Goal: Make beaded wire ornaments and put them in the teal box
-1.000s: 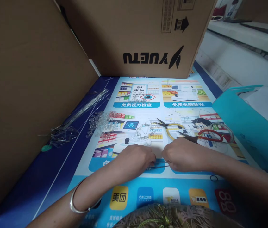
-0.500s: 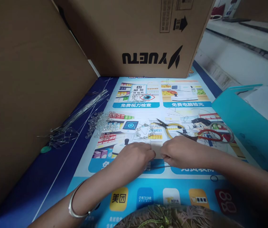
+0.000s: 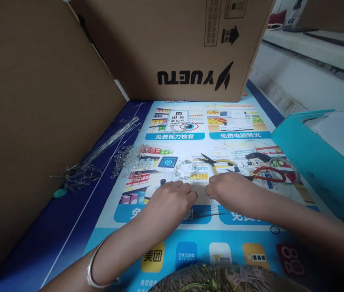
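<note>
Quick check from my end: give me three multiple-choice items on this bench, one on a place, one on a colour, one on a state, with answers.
1. The clear beads lie where?
A. left of the pliers
B. inside the teal box
C. on the cardboard box

2. The scissors have handles of which colour?
A. green
B. red
C. black

3. The left hand and right hand are:
A. far apart
B. close together, fingertips pinched
C. flat, open

Answers: 1 A, the pile sits left of the yellow-handled pliers. 2 B, red loops show. 3 B, curled fingertips nearly meet above the mat.

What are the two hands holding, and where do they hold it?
The left hand and right hand pinch something very thin between their fingertips, perhaps a wire. It is too fine to tell for sure.
</note>
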Tool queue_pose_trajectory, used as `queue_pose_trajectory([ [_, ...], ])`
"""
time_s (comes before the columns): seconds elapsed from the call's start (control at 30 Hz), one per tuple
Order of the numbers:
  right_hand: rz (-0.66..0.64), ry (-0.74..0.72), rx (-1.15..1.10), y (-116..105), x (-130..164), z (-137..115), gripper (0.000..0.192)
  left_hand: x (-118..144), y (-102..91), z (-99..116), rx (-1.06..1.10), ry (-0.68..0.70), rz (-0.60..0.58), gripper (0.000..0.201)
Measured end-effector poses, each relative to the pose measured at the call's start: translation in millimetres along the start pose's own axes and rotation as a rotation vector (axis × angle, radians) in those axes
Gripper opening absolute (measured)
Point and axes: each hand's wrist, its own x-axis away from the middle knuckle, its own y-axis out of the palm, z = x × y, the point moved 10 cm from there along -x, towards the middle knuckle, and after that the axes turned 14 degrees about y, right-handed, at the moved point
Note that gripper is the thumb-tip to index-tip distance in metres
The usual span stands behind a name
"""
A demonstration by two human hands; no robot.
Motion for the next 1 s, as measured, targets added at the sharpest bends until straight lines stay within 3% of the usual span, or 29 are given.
queue_pose_trajectory([
  [0.17,0.000,0.048,0.023,-1,0,3,0.016,1,2.5,4,-0.016,0.016,-0.019,0.013],
  [0.33,0.088,0.029,0.039,-2,1,-1,0.015,-2,-2.8,3,-0.082,-0.001,-0.005,0.011],
  [0.53,0.059,0.057,0.021,9,-3,-2,0.014,-1,-11.1,-1,-0.104,-0.043,0.060,0.009],
  [0.67,0.079,0.111,-0.074,5,-8,10,0.011,3,-9.4,-14,-0.037,-0.121,0.142,0.014],
  [0.8,0.128,0.124,-0.381,-8,-11,23,0.015,13,-10.9,-41,0.250,-0.241,0.359,0.017],
  [0.9,0.129,0.178,-0.745,-8,-14,35,0.013,19,-4.7,-62,0.658,-0.350,0.548,0.011],
  [1.0,0.034,0.223,-1.188,7,-19,39,0.014,18,13.7,-71,1.107,-0.445,0.658,0.009],
])
